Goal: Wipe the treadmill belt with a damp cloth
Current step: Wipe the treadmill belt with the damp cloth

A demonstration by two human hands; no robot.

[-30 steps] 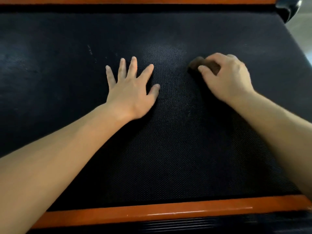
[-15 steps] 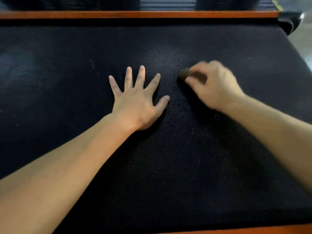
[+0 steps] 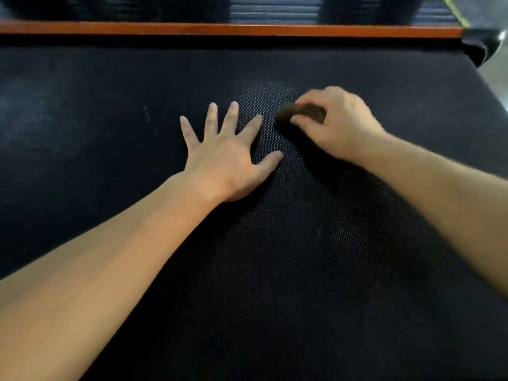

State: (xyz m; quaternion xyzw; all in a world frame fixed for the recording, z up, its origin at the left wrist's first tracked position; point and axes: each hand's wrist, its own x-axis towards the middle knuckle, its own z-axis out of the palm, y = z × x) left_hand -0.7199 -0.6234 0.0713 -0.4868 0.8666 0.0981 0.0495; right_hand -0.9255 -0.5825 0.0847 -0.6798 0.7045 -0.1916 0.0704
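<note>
The black textured treadmill belt [image 3: 275, 270] fills most of the view. My left hand [image 3: 228, 158] lies flat on it near the middle, palm down with the fingers spread. Just to its right, my right hand [image 3: 335, 125] presses a small dark brown bunched cloth [image 3: 299, 111] onto the belt; the fingers curl over the cloth and hide most of it. The right hand is slightly blurred. Faint pale scuff marks [image 3: 147, 116] show on the belt left of my left hand.
An orange side rail [image 3: 220, 29] runs along the belt's far edge, with a dark ribbed strip [image 3: 272, 9] behind it. A black end cap [image 3: 478, 48] sits at the top right corner, with pale floor [image 3: 504, 86] beyond the belt's right edge.
My right hand has slid the cloth leftward across the belt, closer to my left hand. The view has tilted up: the near orange rail has left the frame and the far rail sits lower.
</note>
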